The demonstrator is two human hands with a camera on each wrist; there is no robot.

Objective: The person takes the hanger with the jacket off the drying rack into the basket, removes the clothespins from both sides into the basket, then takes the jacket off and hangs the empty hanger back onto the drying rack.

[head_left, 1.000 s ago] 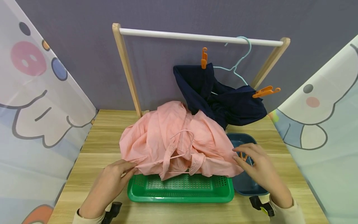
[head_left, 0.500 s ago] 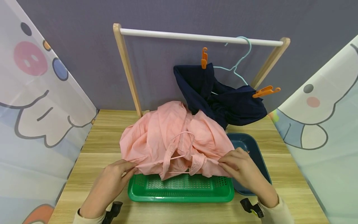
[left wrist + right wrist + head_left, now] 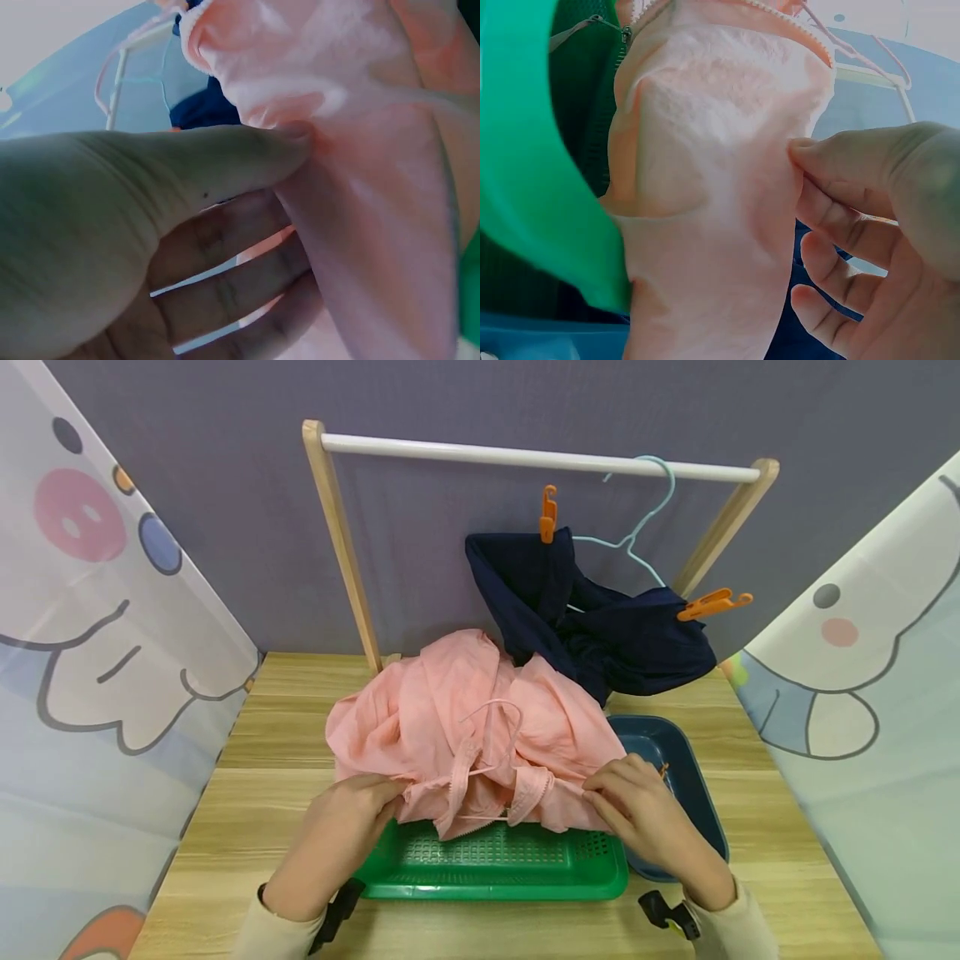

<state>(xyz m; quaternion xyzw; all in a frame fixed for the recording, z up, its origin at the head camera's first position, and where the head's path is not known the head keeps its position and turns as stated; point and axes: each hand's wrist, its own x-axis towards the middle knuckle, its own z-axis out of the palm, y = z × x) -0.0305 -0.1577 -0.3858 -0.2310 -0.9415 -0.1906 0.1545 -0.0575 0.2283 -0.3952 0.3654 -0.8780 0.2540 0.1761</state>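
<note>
A pink zip-up jacket (image 3: 442, 702) lies bunched over the back of a green basket (image 3: 495, 891). A pink hanger (image 3: 518, 735) sits inside its collar, the hook standing out above the zipper. My left hand (image 3: 337, 835) pinches the jacket's left shoulder; in the left wrist view the thumb (image 3: 277, 154) presses on the cloth with fingers behind it. On the other shoulder, my right hand (image 3: 648, 814) pinches the cloth between thumb (image 3: 840, 154) and index finger, its other fingers loosely curled. The jacket hides most of the hanger's arms.
Behind the jacket stands a rack with a white rod (image 3: 465, 453). A navy garment (image 3: 637, 643) hangs there on a light blue hanger (image 3: 637, 531), with orange clips (image 3: 548, 518) on it. A dark blue bin (image 3: 693, 785) stands right of the basket, partly under my right hand.
My right hand has come left from over the blue bin and now pinches the jacket's shoulder. My left hand has slid right along the other shoulder, gathering its cloth inward.
</note>
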